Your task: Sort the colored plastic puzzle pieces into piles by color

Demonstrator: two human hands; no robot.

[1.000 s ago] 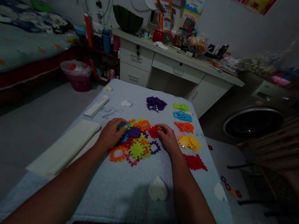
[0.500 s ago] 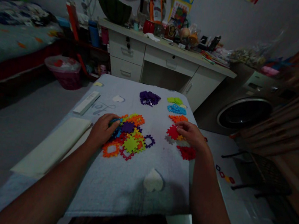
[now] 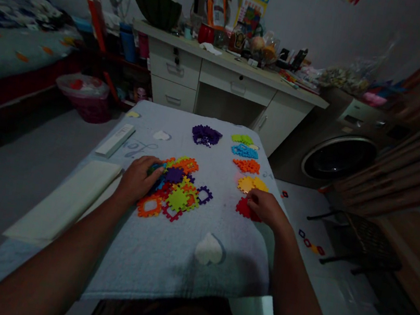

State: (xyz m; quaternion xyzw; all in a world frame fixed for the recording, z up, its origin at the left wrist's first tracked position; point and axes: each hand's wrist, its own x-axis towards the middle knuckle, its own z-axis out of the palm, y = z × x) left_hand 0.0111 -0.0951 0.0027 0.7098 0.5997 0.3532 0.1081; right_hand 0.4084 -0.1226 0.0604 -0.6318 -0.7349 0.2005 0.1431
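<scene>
A mixed pile of coloured plastic puzzle tiles lies in the middle of a small table covered by a pale blue towel. My left hand rests curled on the pile's left edge, fingers over a blue-green tile. My right hand is at the table's right edge, fingers closed on a red tile that sits on the red stack there. Sorted stacks run along the right side: yellow, orange, blue, green. A purple stack lies at the back.
A white heart patch marks the towel near me. A folded cream cloth and a white box lie at the left. Loose tiles lie on the floor at the right. Behind stand a cluttered desk, a washing machine and a bed.
My right hand lifted a red tile from the mixed pile, carried it right and brought it down onto the red stack. My left hand stayed on the pile. The camera turned slightly.
</scene>
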